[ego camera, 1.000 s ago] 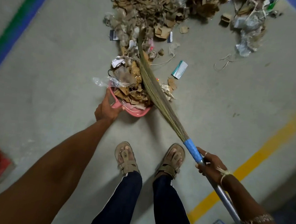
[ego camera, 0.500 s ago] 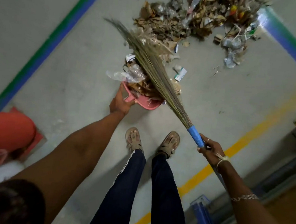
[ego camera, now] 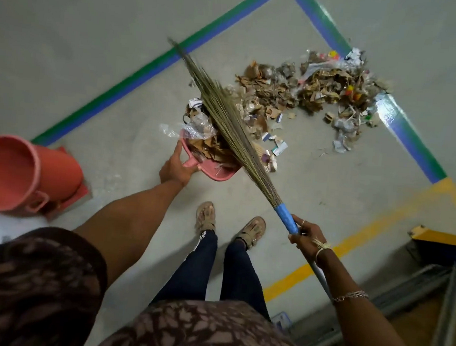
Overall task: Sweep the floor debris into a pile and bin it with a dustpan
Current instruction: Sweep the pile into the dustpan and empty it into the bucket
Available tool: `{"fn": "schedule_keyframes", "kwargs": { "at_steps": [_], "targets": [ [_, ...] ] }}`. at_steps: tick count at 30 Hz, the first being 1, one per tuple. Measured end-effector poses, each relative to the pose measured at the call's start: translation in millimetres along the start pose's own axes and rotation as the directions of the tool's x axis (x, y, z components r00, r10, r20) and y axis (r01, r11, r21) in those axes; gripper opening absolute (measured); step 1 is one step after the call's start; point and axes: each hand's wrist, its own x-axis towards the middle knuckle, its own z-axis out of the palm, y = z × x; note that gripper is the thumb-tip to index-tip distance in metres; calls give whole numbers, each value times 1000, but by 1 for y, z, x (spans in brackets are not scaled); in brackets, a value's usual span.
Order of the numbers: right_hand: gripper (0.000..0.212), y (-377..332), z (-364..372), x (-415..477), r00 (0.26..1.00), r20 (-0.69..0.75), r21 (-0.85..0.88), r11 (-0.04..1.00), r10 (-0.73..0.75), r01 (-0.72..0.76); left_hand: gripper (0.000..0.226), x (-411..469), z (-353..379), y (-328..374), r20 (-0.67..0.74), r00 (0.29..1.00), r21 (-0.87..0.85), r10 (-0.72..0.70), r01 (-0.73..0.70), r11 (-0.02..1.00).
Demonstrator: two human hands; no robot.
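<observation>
My left hand grips the handle of a pink dustpan, which is heaped with brown cardboard scraps and clear plastic. My right hand holds the broom by its blue-wrapped grip; the long grass bristles lie across the loaded dustpan and point up and left. A large pile of debris, made of torn cardboard, paper and plastic, spreads over the grey floor beyond the dustpan toward the upper right. An orange bin stands open at the far left.
Green and blue floor tape runs diagonally behind the debris, and a yellow line crosses at the right. My sandalled feet stand just below the dustpan. Metal frame parts and a yellow-topped object sit at the lower right.
The view has pulled back and swung left, bringing the orange bin fully into sight. The broom tip has swung left over the dustpan, and the loaded dustpan has lifted slightly away from the pile.
</observation>
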Motion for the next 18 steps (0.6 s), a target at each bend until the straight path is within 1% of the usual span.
{"fn": "schedule_keyframes", "kwargs": {
  "at_steps": [3,7,9,13,18],
  "targets": [
    [60,-25,-4,-22,998,37,-28,999,-42,43,110,-27,-36,-9,-66,997,-30,-36,34,999],
    [39,-57,-4,-44,992,0,21,992,-128,128,111,-58,-77,-32,-141,988,-89,-68,56,995],
    [40,-74,-3,-50,984,-7,-16,984,-176,176,112,-69,-97,-47,-171,982,-128,-86,65,990],
    [39,-110,7,-63,968,25,-102,963,-249,250,112,-87,-133,-77,-201,973,-174,-117,82,981],
    [39,-153,35,-74,950,84,-224,923,-301,312,102,-107,-164,-119,-222,962,-135,-161,134,982]
  ]
}}
